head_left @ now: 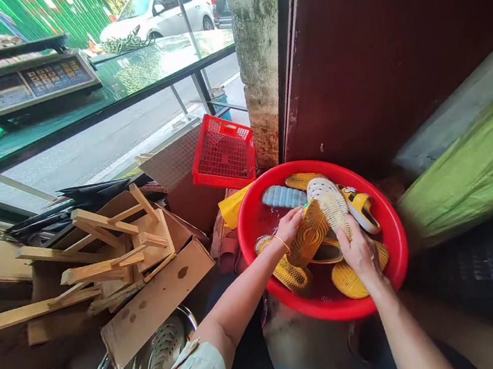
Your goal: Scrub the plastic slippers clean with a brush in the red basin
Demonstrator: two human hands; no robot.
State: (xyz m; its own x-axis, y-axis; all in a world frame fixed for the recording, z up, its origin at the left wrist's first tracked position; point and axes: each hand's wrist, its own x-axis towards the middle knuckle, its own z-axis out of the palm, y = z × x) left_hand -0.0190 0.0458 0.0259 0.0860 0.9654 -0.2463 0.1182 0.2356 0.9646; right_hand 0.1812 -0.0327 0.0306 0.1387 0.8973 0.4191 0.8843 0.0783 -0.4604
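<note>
My left grip [291, 225] is closed on a yellow rubber sandal with a grooved sole [309, 233], tilted sole-up over the middle of the round red plastic basin [334, 312], seemingly so its tread is exposed. My right grip [359, 254] holds a pale ridged piece [336, 208], perhaps a brush, just beside it; contact is unclear. The basin's raised edge seems to keep the other footwear [349, 282] together. Beyond its far-left edge sits a red plastic crate [225, 156]; farther left, a pale wooden frame [105, 221]; outside, a white car [167, 14].
</note>
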